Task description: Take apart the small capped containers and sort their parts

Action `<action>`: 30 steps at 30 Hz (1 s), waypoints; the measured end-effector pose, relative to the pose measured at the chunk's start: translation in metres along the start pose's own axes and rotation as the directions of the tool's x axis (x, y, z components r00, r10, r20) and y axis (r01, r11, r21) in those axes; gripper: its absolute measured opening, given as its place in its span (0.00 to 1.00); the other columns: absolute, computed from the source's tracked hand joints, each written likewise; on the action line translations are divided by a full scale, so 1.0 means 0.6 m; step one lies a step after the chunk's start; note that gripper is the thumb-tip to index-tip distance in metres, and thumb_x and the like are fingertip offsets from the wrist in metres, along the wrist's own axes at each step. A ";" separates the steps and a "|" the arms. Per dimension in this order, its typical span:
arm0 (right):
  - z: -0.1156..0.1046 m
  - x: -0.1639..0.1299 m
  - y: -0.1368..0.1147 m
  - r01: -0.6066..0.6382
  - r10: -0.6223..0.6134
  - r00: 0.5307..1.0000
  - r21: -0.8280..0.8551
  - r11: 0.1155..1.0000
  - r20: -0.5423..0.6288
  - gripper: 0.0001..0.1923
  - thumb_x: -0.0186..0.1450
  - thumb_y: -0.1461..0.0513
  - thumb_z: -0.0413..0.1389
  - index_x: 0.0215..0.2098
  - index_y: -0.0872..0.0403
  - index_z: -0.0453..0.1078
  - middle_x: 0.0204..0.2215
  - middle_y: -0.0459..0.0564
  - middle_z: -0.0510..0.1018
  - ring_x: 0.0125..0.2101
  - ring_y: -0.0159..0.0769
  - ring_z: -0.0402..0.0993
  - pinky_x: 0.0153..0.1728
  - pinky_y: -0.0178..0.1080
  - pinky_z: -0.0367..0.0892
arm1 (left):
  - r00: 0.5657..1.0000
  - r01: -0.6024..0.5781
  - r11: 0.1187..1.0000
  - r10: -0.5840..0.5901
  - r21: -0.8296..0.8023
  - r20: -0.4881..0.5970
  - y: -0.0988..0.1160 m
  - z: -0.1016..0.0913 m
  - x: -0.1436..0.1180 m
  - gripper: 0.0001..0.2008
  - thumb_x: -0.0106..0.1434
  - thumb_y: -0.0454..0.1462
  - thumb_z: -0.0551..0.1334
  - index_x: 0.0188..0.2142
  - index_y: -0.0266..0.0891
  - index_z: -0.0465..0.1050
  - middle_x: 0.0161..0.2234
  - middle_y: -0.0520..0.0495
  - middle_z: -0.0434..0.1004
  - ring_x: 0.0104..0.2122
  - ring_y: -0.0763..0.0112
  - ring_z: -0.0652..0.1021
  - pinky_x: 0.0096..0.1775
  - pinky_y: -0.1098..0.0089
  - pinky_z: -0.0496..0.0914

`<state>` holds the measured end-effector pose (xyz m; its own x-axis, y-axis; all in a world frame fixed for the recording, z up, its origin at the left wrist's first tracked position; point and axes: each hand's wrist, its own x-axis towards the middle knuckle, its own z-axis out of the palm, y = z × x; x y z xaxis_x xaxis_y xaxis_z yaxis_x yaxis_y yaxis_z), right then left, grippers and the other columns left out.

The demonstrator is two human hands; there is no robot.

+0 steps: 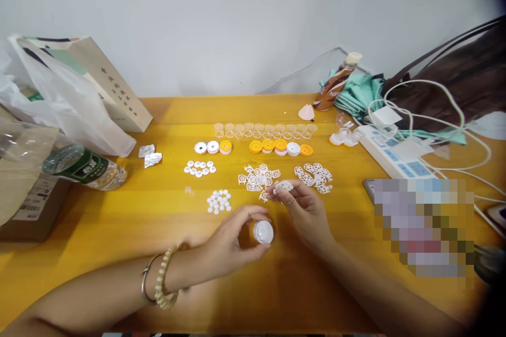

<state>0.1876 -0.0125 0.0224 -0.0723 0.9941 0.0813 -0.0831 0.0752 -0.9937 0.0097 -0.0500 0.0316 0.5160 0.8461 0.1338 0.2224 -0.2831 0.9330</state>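
My left hand (241, 239) grips a small round white container (263, 232) with a clear-looking top, thumb and fingers around its sides. Between the thumb and fingers of my right hand (302, 208) is a white openwork plastic piece (283, 186). Close beyond that hand lie two loose piles of similar pieces, a left pile (259, 176) and a right pile (314, 176). Small white discs (219, 200) sit in a cluster left of my hands, with larger white discs (200, 168) behind them. Orange and white round caps (280, 145) stand in a row further back.
A row of clear cups (259, 130) stands behind the caps. To the left are a water bottle (87, 166), a cardboard box (37, 216), a paper bag (113, 87) and foil scraps (152, 159). At right, a power strip (395, 152) trails white cables beside a drink bottle (336, 84).
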 end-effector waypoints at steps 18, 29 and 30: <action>-0.001 0.014 0.035 0.012 -0.014 1.000 0.082 0.997 0.017 0.14 0.62 0.53 0.54 0.25 0.53 0.71 0.22 0.45 0.74 0.25 0.31 0.69 0.30 0.35 0.65 | 0.988 -0.090 0.988 0.105 0.129 -0.115 -0.012 -0.022 0.013 0.21 0.62 0.36 0.59 0.54 0.43 0.61 0.52 0.42 0.64 0.51 0.62 0.66 0.53 0.59 0.62; 0.043 0.048 0.029 0.054 -0.085 0.976 0.157 0.986 0.199 0.18 0.60 0.50 0.55 0.19 0.53 0.68 0.17 0.42 0.70 0.19 0.28 0.66 0.25 0.33 0.65 | 0.974 -0.108 0.957 0.048 -0.270 -0.220 -0.009 -0.038 0.084 0.10 0.64 0.36 0.56 0.44 0.39 0.71 0.40 0.45 0.66 0.27 0.77 0.72 0.35 0.68 0.71; 0.042 0.048 0.030 0.058 -0.086 0.980 0.155 0.986 0.181 0.17 0.59 0.51 0.56 0.20 0.53 0.68 0.17 0.42 0.71 0.20 0.28 0.66 0.26 0.33 0.65 | 0.972 -0.112 0.962 0.055 -0.248 -0.227 -0.010 -0.039 0.085 0.09 0.63 0.36 0.57 0.43 0.38 0.71 0.40 0.45 0.67 0.29 0.76 0.73 0.36 0.68 0.71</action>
<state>0.1589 0.0156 0.0091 -0.2437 0.9532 0.1788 -0.2399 0.1194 -0.9634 0.0152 0.0055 0.0407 0.3258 0.9097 0.2573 -0.0490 -0.2556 0.9655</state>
